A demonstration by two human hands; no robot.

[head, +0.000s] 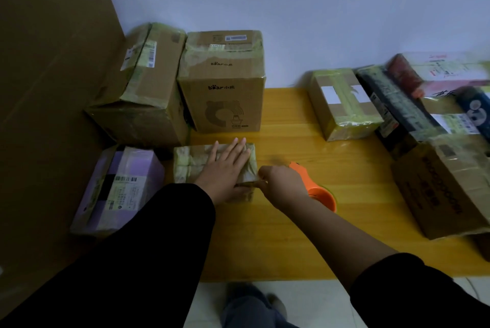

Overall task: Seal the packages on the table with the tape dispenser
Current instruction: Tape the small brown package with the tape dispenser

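A small flat package (189, 161) wrapped in greenish tape lies near the middle of the yellow table (291, 234). My left hand (225, 165) rests flat on top of it, fingers straight. My right hand (282, 181) is at the package's right front corner, fingers curled round the handle of an orange tape dispenser (319, 192). The dispenser's roll end sits on the table just right of my wrist. A strip of tape seems to run from my right fingers to the package's front edge.
Taped cardboard boxes stand behind: a large one (143, 88) at the left, a printed one (222, 83) beside it. A purple box (119, 189) lies at the left front. More packages (342, 104) crowd the right side, with a brown carton (445, 189) at the right front.
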